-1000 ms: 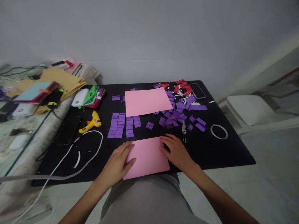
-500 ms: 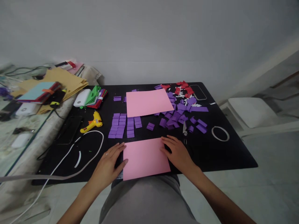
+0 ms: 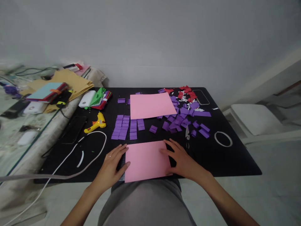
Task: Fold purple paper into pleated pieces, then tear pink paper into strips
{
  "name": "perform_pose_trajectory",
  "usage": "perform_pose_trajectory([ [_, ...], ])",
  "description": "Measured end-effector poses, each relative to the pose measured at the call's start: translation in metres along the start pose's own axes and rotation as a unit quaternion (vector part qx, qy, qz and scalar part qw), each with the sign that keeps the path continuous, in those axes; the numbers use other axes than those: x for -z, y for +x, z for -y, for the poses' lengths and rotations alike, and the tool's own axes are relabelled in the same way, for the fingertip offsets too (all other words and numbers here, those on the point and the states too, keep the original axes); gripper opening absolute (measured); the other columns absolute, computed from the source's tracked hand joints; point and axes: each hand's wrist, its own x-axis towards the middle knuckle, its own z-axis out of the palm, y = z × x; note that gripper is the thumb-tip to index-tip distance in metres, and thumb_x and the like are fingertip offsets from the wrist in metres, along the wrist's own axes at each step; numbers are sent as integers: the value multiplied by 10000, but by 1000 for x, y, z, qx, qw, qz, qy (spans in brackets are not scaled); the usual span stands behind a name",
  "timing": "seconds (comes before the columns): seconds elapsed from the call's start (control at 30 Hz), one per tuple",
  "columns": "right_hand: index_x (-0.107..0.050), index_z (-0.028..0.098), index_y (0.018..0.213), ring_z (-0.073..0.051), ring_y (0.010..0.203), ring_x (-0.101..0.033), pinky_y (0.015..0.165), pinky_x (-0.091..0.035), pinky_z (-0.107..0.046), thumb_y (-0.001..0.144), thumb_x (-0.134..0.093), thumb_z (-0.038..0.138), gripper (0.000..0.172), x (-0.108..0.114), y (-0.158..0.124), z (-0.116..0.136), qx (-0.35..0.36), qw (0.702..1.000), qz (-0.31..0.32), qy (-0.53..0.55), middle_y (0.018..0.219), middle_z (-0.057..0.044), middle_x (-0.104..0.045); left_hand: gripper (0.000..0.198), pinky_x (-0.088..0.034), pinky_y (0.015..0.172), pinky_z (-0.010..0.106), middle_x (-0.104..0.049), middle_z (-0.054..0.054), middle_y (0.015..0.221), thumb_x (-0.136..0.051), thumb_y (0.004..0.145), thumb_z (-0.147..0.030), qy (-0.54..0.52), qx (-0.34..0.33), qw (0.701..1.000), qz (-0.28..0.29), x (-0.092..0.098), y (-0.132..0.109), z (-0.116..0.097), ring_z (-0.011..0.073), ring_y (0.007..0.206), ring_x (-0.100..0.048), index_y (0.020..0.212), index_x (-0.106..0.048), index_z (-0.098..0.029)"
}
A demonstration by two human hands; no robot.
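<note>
The near sheet [image 3: 147,160] lies between left hand [image 3: 112,164] and right hand [image 3: 183,160]; cut pieces [image 3: 124,127] lie behind it.

left grip [image 3: 112,165]: small ring [image 3: 108,156] on one finger | right grip [image 3: 184,160]: bare | forearms: unsleeved | lap: grey garment [image 3: 145,201]

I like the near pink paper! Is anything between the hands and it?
Nothing visible. The left hand touches the near pink sheet at its left edge, and the right hand touches its right edge.
</note>
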Motion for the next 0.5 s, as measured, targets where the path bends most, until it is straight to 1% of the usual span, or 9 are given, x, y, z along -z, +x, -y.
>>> perform_pose_trajectory([
  [0.1,-669,328,1433,-434,1583,-344,1182,-461,-676,716,-949,306,770,1,3,2,-17,1000,6,11,1692,-124,-417,502,-494,1167,573,-593,100,1563,-610,1022,-399,5,-6,1000,-4,-1,-1,-1,328,1480,-525,1498,-526,-265],
  [0.23,-673,323,1434,-410,1617,-271,1250,-371,-660,727,-942,273,757,5,6,7,-52,997,38,33,1717,-110,-374,485,-499,1155,579,-578,93,1578,-596,1030,-393,8,-14,1000,-8,-2,-2,0,331,1482,-521,1498,-534,-279],
  [0.37,-651,321,1463,-378,1644,-192,1308,-279,-603,716,-948,324,804,11,9,11,-82,992,81,54,1744,-80,-322,492,-485,1164,583,-574,100,1581,-603,1025,-399,5,-10,1000,-3,-3,-3,2,343,1484,-514,1498,-547,-274],
  [0.5,-655,307,1463,-362,1648,-172,1331,-234,-562,724,-947,343,796,13,10,12,-96,989,89,61,1749,-69,-309,500,-480,1167,582,-572,94,1585,-617,1013,-402,-1,-3,1000,1,-3,-3,2,348,1486,-513,1494,-561,-278],
])
